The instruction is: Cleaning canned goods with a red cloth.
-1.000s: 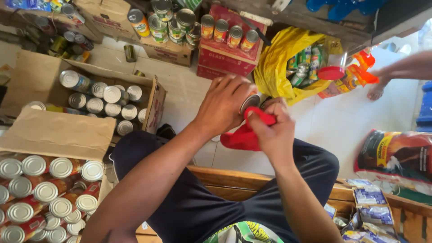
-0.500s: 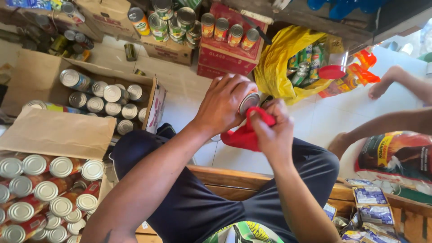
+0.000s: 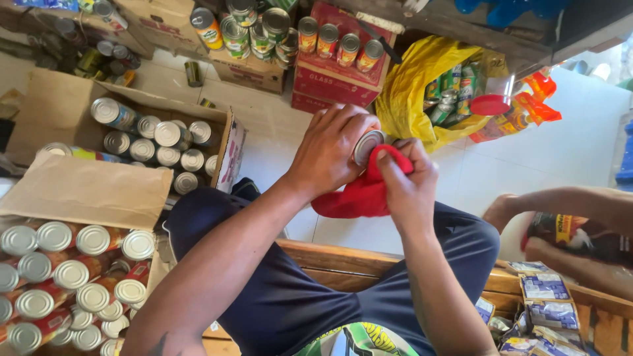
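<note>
So both arms are bare all the way up, no sleeves showing, no watch, no rings or bands that I can spot on the left hand [image 3: 326, 155] or the right hand [image 3: 409, 184]. There's a small dark mark, looks like a tattoo, on the left upper arm at the bottom edge, too cut off to make out. Dark navy shorts [image 3: 297, 290], plain fabric with a tiny pale logo on the right thigh. Shirt [image 3: 359, 339] barely peeks in: pale with a green, yellow and black graphic print.
</note>
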